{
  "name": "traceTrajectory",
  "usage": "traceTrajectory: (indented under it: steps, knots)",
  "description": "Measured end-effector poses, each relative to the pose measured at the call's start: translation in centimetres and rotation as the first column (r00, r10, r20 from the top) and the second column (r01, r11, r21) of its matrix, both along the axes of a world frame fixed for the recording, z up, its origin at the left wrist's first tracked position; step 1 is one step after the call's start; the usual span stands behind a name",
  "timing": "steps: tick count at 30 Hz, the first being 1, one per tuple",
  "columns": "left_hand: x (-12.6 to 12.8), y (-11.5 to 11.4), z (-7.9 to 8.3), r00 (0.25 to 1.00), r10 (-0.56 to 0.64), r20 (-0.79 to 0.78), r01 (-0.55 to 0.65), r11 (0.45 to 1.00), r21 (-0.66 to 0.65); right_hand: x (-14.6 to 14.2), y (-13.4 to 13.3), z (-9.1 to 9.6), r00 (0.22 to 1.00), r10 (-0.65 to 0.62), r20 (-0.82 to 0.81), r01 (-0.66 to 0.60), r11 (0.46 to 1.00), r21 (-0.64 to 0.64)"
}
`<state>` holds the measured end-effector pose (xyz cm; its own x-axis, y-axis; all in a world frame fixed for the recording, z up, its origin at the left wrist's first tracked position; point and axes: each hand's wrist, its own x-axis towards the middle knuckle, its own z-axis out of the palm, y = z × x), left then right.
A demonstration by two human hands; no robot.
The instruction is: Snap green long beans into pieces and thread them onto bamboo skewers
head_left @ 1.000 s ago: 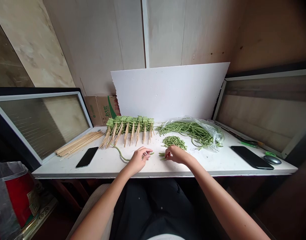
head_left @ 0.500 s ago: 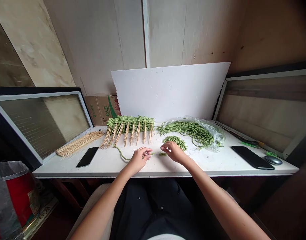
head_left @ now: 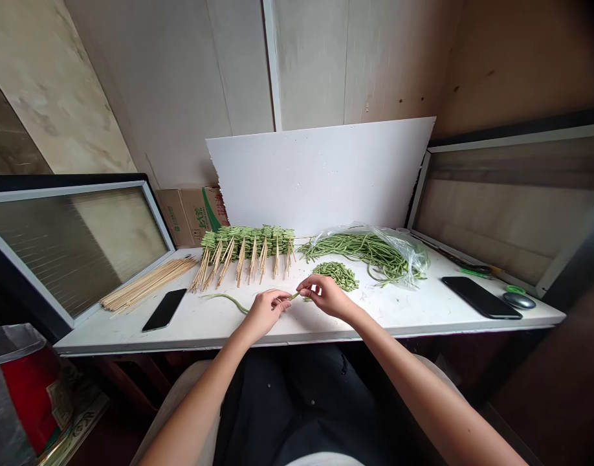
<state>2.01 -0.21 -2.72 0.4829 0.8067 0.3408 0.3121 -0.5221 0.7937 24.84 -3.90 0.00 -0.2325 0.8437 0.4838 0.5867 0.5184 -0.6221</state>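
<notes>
The left hand (head_left: 266,312) was curled around a long green bean (head_left: 231,302), fingers pressed together, with the bean's thin length curving away to the left across the white desk (head_left: 219,333). Just to its right, the right hand (head_left: 327,296) pinched the bean's other end between thumb and forefinger, above the near middle of the desk. Directly beyond the right hand lay a small heap of cut green beans (head_left: 336,276). Farther right, more long beans (head_left: 365,254) spilled from a clear plastic bag (head_left: 408,255). Far left of the heap stood a neat row of beans threaded on wooden skewers (head_left: 248,249), their points facing the person. A bundle of loose skewers (head_left: 149,283) and a black phone (head_left: 164,310) lay on the left of the desk. On the right were a larger dark phone (head_left: 480,298), a computer mouse (head_left: 519,300), and green-handled scissors (head_left: 476,272). A white board (head_left: 321,171) leaned against the far wall.
</notes>
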Motion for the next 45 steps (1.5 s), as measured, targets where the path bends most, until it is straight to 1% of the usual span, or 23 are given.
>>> traceTrajectory:
  steps: [3,6,9,12,17,19,23,25,27,28,30,31,33,35,39,41,45]
  knots:
    - [0.1,0.0,0.0,0.999,0.015,-0.041,-0.011,0.995,0.101,-0.1,-0.2,0.1,0.998,0.040,0.049,-0.041,0.999,0.034]
    - [0.2,-0.2,0.0,0.998,-0.006,-0.056,0.017,0.981,0.192,-0.6,-0.5,0.1,0.992,0.065,0.104,-0.075,0.993,0.087]
    - [0.3,-0.5,0.1,0.997,-0.031,-0.074,0.048,0.970,0.239,-1.1,-0.6,-0.2,0.992,0.060,0.113,-0.073,0.991,0.114]
    - [0.5,-0.7,0.2,0.994,-0.051,-0.098,0.075,0.964,0.254,-1.5,-0.6,-0.6,0.993,0.062,0.102,-0.073,0.991,0.111]
    - [0.7,-1.2,0.7,0.991,-0.093,-0.091,0.116,0.950,0.290,-1.9,-0.7,-0.7,0.991,0.133,-0.016,-0.133,0.991,0.022]
    - [0.7,-1.4,1.0,0.991,-0.108,-0.077,0.126,0.948,0.291,-1.8,-0.7,-0.6,0.986,0.151,-0.063,-0.151,0.988,0.007]
    - [0.5,-1.3,1.4,0.989,-0.138,-0.060,0.149,0.950,0.273,-0.6,-0.2,-0.3,0.967,0.194,-0.164,-0.202,0.979,-0.029]
    - [0.1,-0.9,1.4,0.987,-0.139,-0.081,0.156,0.951,0.266,0.5,0.3,-0.2,0.952,0.176,-0.250,-0.199,0.978,-0.068]
    - [-0.6,-0.4,1.4,0.989,-0.121,-0.090,0.139,0.961,0.239,1.8,0.9,-0.3,0.951,0.087,-0.296,-0.119,0.989,-0.091]
    - [-0.9,-0.1,1.3,0.990,-0.108,-0.088,0.125,0.968,0.219,2.3,1.2,-0.5,0.959,0.028,-0.284,-0.056,0.994,-0.091]
    - [-1.4,0.4,1.0,0.993,-0.083,-0.083,0.097,0.979,0.179,3.1,1.9,-1.1,0.980,-0.080,-0.183,0.069,0.995,-0.067]
    - [-1.6,0.5,0.9,0.994,-0.075,-0.083,0.088,0.982,0.166,3.3,2.2,-1.6,0.987,-0.119,-0.112,0.114,0.992,-0.049]
    - [-1.5,0.6,0.6,0.994,-0.069,-0.085,0.082,0.985,0.152,3.4,2.7,-2.6,0.987,-0.160,0.026,0.161,0.987,-0.017]
    - [-1.2,0.5,0.3,0.993,-0.075,-0.094,0.089,0.985,0.151,3.3,3.0,-3.7,0.972,-0.201,0.123,0.203,0.979,-0.006]
    - [-0.7,0.2,0.0,0.989,-0.092,-0.114,0.109,0.982,0.154,3.0,3.2,-5.1,0.911,-0.344,0.228,0.341,0.939,0.051]
    - [-0.6,0.2,-0.1,0.989,-0.098,-0.111,0.115,0.981,0.159,3.1,3.2,-5.5,0.892,-0.356,0.278,0.348,0.934,0.079]
    - [-0.7,0.2,-0.1,0.990,-0.102,-0.099,0.115,0.983,0.144,3.3,3.5,-5.9,0.883,-0.313,0.351,0.300,0.950,0.090]
